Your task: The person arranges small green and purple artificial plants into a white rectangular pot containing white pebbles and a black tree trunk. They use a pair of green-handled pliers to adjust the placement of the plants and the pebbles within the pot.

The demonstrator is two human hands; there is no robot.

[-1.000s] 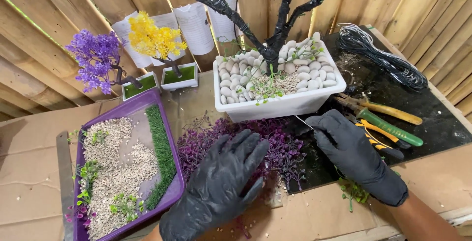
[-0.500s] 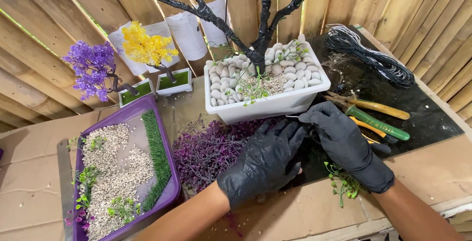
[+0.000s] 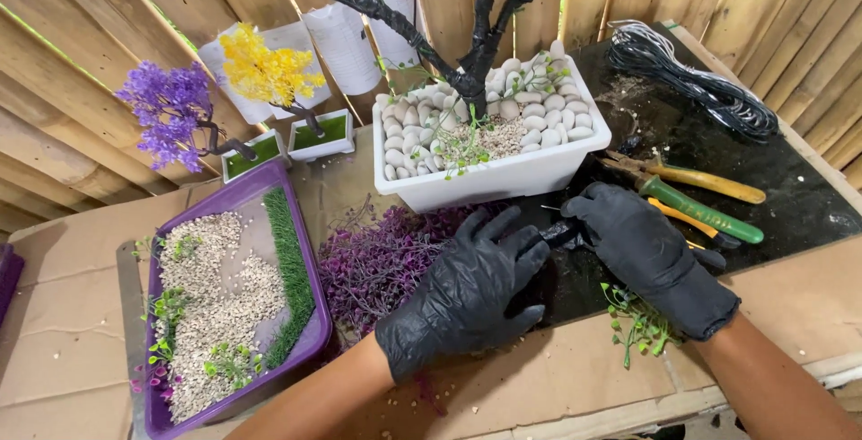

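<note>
Both my hands wear black gloves. My left hand (image 3: 474, 292) lies with fingers spread on the table, its fingertips touching a small dark object (image 3: 558, 233) beside a pile of purple artificial foliage (image 3: 382, 260). My right hand (image 3: 639, 244) is closed around that same dark object, just in front of a white rectangular planter (image 3: 503, 180). The planter holds white pebbles and a black wrapped tree trunk (image 3: 476, 63) with bare branches.
A purple tray (image 3: 310, 337) with gravel, a grass strip and green sprigs sits at the left. Two small purple and yellow model trees (image 3: 224, 90) stand behind it. Green and yellow handled pliers (image 3: 700, 198) and a black wire coil (image 3: 691, 81) lie right. Green sprigs (image 3: 633, 323) rest under my right wrist.
My left hand has moved right from the purple foliage toward my right hand. My right hand has shifted slightly left and closed on the small dark object.
</note>
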